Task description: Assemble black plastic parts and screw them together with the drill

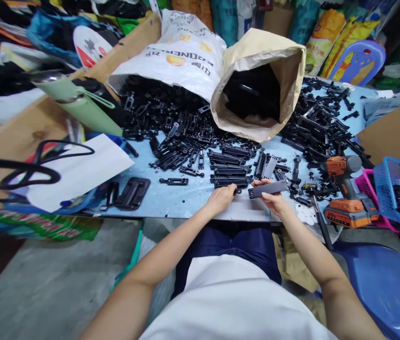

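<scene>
My right hand (273,200) is closed round a flat dark grey plastic bar (268,189), held level just above the light blue table (182,198). My left hand (221,197) rests at the table's near edge, its fingers curled on the end of a small black plastic piece (237,191) beside a neat stack of black bars (230,174). Loose black plastic parts (171,123) lie heaped across the table's far half.
An open brown paper sack (256,85) and a white sack (182,52) lie at the back. An orange cordless drill (346,193) sits right, by pink and blue baskets (398,193). White paper (79,172) and black cables lie left. A blue stool (387,288) stands at lower right.
</scene>
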`<state>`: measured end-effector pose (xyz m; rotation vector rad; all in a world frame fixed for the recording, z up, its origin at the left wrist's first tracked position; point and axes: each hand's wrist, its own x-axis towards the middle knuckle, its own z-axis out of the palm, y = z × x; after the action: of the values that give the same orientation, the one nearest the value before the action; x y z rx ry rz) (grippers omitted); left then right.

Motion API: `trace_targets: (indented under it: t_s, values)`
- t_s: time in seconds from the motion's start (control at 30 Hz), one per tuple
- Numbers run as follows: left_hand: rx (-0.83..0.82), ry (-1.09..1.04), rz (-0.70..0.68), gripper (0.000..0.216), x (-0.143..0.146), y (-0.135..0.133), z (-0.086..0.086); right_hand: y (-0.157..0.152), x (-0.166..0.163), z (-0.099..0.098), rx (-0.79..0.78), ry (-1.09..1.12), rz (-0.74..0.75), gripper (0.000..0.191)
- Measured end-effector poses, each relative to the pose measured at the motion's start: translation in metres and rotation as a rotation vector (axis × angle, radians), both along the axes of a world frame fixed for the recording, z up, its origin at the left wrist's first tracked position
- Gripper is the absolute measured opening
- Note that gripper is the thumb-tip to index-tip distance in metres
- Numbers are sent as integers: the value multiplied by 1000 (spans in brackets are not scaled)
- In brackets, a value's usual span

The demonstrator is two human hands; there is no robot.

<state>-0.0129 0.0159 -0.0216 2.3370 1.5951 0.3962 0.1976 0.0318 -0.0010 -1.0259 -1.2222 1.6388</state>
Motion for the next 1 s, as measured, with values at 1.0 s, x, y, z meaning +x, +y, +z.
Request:
trace_targets:
  t_s: [1.0]
  values:
    - [55, -707, 209, 34, 10, -45, 29, -3, -18, 17, 565, -548, 337, 49]
